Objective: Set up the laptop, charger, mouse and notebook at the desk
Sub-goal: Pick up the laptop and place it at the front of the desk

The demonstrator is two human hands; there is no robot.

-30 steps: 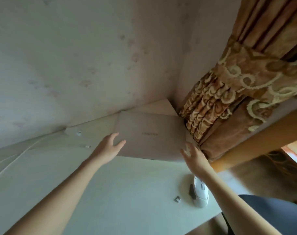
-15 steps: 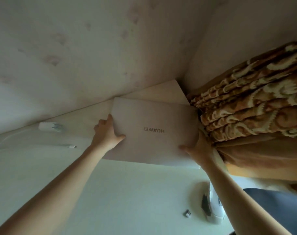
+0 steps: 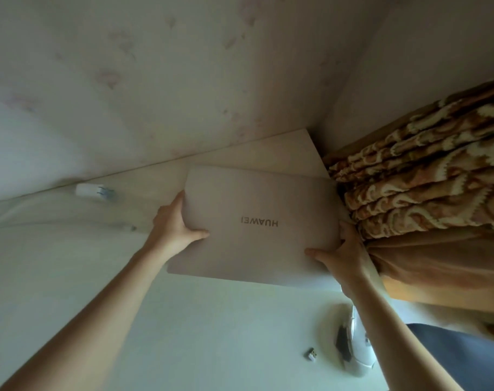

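Observation:
A closed pale laptop [image 3: 257, 230] with upside-down lettering on its lid lies on the white desk [image 3: 197, 334] near the back right corner. My left hand [image 3: 175, 224] grips its left edge, thumb on the lid. My right hand [image 3: 341, 255] grips its right edge next to the curtain. A white charger brick [image 3: 92, 191] lies by the wall at the left, and its cable plug [image 3: 127, 227] rests just left of my left hand. A white mouse [image 3: 358, 348] sits at the desk's right front, partly hidden behind my right forearm. No notebook is in view.
A small USB dongle [image 3: 310, 355] lies left of the mouse. A patterned brown curtain [image 3: 426, 179] hangs against the desk's right side, touching the laptop's corner. Pale walls close the back and the corner.
Both hands have closed on the laptop's side edges. The laptop has come toward me and looks larger in view; the camera has tilted down.

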